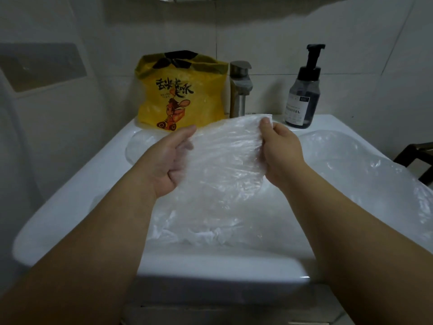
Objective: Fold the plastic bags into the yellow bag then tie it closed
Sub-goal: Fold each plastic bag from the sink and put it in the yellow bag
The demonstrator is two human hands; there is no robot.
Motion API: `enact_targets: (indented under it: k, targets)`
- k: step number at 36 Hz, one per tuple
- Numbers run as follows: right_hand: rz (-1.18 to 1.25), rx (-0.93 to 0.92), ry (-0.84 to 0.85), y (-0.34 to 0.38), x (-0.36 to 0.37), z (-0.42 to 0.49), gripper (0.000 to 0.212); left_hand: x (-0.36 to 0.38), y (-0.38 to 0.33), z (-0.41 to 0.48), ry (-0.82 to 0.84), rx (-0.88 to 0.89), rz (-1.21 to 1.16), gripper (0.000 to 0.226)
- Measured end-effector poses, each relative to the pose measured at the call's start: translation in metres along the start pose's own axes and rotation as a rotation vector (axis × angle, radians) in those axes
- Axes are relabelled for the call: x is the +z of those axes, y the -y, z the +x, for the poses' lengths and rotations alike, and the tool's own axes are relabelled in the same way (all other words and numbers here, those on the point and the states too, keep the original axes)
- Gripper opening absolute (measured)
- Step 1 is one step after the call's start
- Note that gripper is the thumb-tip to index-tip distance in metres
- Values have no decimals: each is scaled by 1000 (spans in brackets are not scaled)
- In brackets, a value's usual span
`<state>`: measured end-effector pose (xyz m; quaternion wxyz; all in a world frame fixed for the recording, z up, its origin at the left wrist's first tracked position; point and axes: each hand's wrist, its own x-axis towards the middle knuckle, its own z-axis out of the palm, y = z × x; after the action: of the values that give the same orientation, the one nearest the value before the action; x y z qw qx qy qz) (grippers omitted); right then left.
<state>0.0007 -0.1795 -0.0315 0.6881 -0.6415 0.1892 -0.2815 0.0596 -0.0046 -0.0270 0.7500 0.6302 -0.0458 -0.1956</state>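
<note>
The clear plastic bag (222, 160) hangs stretched between both hands above the white sink (70, 195). The left hand (168, 160) grips its edge at 9 o'clock, thumb on the near face of the film and fingers curled behind it, where they show only as a blur through the plastic. The right hand (278, 153) pinches the bag's corner at about 2 o'clock, the thumb pressed on the film near the top edge and the other fingers folded behind. From these two grips the sheet sags toward 6 o'clock, and its lower end merges with the loose plastic bags (206, 231) lying in the basin, so where one ends and the next begins is hard to tell.

The yellow bag (182, 95) stands upright on the back rim of the sink, at 11 o'clock from the held bag, apart from both hands. Its mouth is open and slack; the held film covers its lower right corner. More clear plastic lies over the sink's edge at 3 o'clock and at 9 o'clock.

A metal tap (240, 90) stands just beside the yellow bag at its 3 o'clock, its base hidden behind the film. A dark pump bottle (303, 95) stands further along at 3 o'clock; its label is too small to read. A dark frame (419, 158) is cut off by the picture's 3 o'clock edge.
</note>
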Motion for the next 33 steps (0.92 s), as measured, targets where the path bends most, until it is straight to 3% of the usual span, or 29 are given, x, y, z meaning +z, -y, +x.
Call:
enact_targets:
  k: [5,9,11,14,19,23,27,30,33]
  targets:
    - [211,103,66,7,-6,-4,23,-2,0,-1,54,-3,-33,19]
    - [178,104,117,8,-6,-10,24,-7,-1,-6,279,-54,-151,55]
    - [152,114,112,9,-7,-11,25,-5,1,-7,314,-105,-95,38]
    - [146,161,80,11,-8,-10,34,-2,1,-5,193,-76,-81,11]
    - [233,230,171,10,-9,-10,42,-12,-2,4,-23,23,-237,27]
    - [316,256,356,10,-10,-11,53,-11,-8,-6,96,-32,-412,49]
    - [309,228,249,9,-12,-14,29,-14,-8,-11,97,40,-331,41]
    - [372,241,221,12,-14,-16,18,-20,-2,-8,66,142,-163,64]
    - [291,234,332,13,-14,-18,41,-22,0,-8,5,224,-95,41]
